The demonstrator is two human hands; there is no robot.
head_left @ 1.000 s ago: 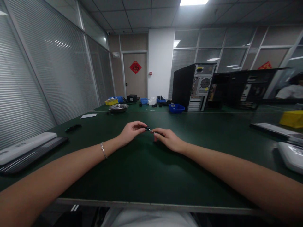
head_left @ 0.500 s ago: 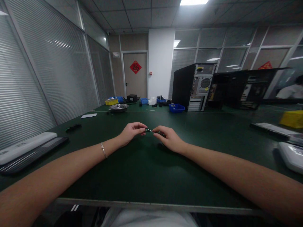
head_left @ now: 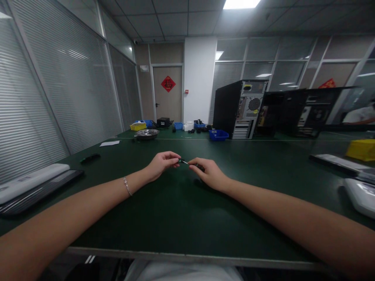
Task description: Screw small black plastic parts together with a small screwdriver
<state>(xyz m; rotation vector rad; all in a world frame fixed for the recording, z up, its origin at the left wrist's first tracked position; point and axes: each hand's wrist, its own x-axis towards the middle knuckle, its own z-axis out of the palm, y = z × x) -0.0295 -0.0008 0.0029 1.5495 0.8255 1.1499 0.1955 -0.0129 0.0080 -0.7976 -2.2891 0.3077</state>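
At centre, a small dark part (head_left: 181, 160) with a thin tool (head_left: 185, 162) at its 4 o'clock.
On my feed the left hand (head_left: 162, 166) pinches the part between thumb and fingers, presumably to steady it; the right hand (head_left: 209, 172), apart from it, is clamped on the tool, probably to aim its tip; contact is too small to tell. A blue tray (head_left: 218, 136) beyond, near 2 o'clock, perhaps sits for reach.
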